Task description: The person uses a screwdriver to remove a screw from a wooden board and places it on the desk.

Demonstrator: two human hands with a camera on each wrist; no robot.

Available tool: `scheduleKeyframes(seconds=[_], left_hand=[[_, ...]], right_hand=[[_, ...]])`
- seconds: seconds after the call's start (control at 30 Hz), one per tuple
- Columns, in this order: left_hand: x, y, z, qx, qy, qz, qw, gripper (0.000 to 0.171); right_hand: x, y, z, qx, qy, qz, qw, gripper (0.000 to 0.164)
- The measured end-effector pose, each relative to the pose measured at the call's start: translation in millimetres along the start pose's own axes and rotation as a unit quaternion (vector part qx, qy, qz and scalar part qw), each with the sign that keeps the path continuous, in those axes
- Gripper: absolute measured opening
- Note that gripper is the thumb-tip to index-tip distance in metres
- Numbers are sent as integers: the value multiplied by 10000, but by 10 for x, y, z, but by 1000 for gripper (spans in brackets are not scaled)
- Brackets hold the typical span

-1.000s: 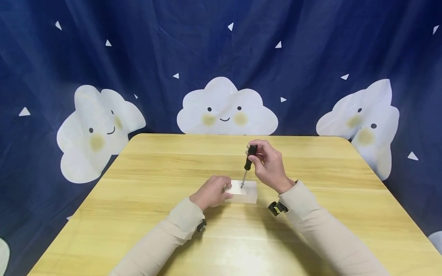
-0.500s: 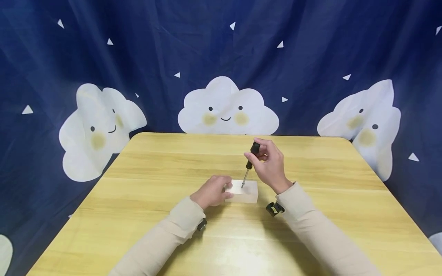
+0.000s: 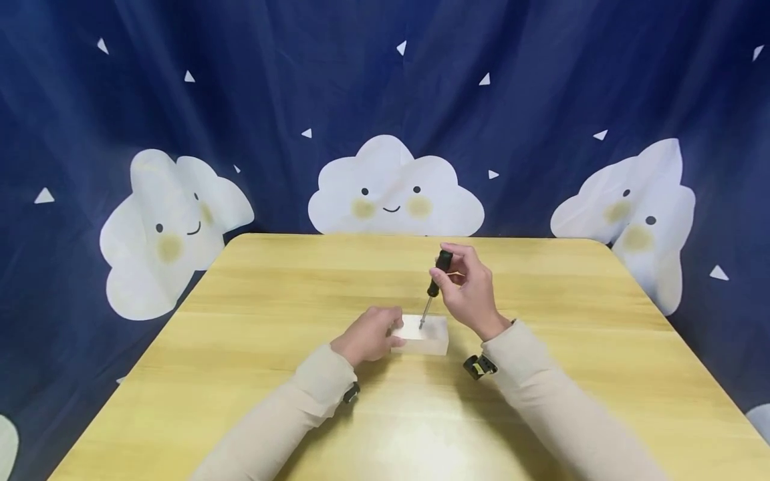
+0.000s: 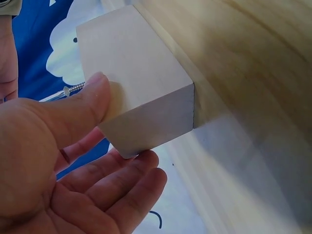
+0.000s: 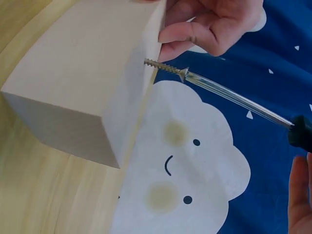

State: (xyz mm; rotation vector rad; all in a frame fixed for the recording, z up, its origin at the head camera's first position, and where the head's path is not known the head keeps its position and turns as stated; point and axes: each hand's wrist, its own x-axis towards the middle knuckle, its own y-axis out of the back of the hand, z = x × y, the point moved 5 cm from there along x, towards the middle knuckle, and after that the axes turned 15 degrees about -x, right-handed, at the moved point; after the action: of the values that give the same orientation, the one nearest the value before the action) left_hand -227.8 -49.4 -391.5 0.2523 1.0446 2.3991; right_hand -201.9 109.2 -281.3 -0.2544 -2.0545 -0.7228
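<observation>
A pale, block-shaped piece, apparently wood, lies on the table in the head view. My left hand grips its left end, thumb on the near side and fingers on the far side. In my right hand a screwdriver with a black handle is pinched between thumb and fingers, tilted slightly to the right. Its shaft meets the head of a silver screw, seen large in the right wrist view. The screw stands up from the block's top face, most of its thread showing; its point is at the surface.
The light wooden table spreads around the block on all sides. Behind it hangs a dark blue curtain printed with white clouds and small triangles. A dark strap device hangs under the right cuff.
The right thumb and fingers have shifted around the screwdriver handle, and the handle's top leans slightly farther right than a second ago. The left hand and block have stayed put.
</observation>
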Motion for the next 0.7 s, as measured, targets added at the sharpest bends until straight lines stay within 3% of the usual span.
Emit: scheduleKeyframes(seconds=[0.2,0.33,0.47,0.7], left_hand=[[-6,-5,-2,184,-112,11,9998,24],[9,-2,9,207,-80,-18,9998,27],[8,-5,8,233,-25,-47,9997,29],[-13,-11,5,291,-6,-74,9995,28]], right_hand=[[-50,-8,3,-79,214,488,9985,51],[-81,-71,145,-18,316,699,9971,52],[-125,-137,280,14,324,735,9968,52],[-150,-158,297,34,422,633,9971,50]])
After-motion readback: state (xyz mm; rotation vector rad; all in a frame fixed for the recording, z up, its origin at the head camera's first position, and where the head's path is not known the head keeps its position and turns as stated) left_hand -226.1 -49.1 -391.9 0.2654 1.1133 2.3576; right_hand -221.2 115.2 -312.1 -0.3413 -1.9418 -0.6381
